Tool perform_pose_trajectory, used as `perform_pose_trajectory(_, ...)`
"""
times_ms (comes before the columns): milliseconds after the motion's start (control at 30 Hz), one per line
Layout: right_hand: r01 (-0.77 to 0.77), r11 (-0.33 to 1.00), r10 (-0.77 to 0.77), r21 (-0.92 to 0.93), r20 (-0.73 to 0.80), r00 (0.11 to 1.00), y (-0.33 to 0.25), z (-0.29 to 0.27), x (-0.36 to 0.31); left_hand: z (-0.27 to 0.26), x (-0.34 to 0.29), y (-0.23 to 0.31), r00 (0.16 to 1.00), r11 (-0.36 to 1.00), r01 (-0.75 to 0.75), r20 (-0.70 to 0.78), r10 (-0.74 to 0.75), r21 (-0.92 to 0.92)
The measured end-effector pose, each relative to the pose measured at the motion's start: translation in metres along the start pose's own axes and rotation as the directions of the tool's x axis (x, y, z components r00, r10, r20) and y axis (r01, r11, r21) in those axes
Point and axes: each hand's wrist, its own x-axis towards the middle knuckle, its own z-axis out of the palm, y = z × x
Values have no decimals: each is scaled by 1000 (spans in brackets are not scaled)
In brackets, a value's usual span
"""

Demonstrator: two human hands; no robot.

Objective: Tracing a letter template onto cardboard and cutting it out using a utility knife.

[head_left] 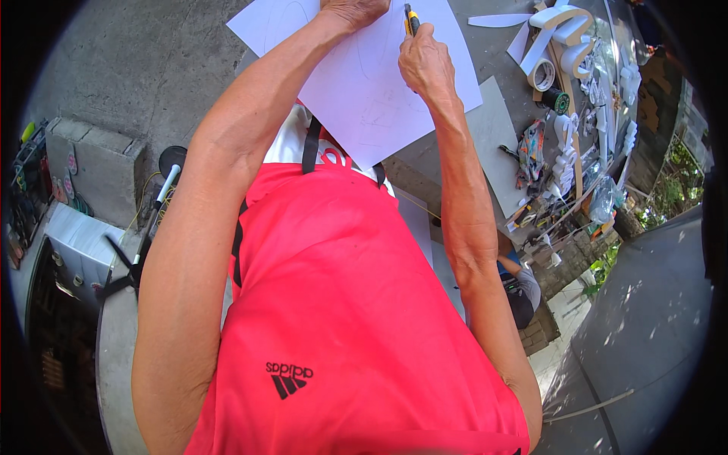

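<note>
White paper sheet (356, 83), faintly pencilled, is pinned flat by the left hand (353, 9); a yellow utility knife (410, 19) is gripped in the right hand (425, 61). Tape roll (541, 74) and scraps are piled nearby on the tabletop (493, 129).

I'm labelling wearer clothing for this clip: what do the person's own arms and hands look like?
Both arms are bare to the shoulder, with no sleeves, gloves, watch or rings visible. The left hand and right hand are bare. A sleeveless red shirt with black trim is worn.
</note>
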Motion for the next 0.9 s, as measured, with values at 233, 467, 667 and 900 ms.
perform_pose_trajectory(233,-27,1000,27,5,20,999,-3,-1,-8,0,-1,1,1000,1000,-2,-2,2,11)
perform_pose_trajectory(467,-26,1000,26,-1,25,999,-1,2,-16,1,0,0,1000,1000,6,7,-6,18)
perform_pose_trajectory(667,-42,999,42,12,44,998,0,4,-24,-1,0,2,1000,1000,-1,-2,1,18)
perform_pose_trajectory(900,-41,999,41,11,46,998,2,5,-32,-1,0,1,1000,1000,-14,-12,15,27)
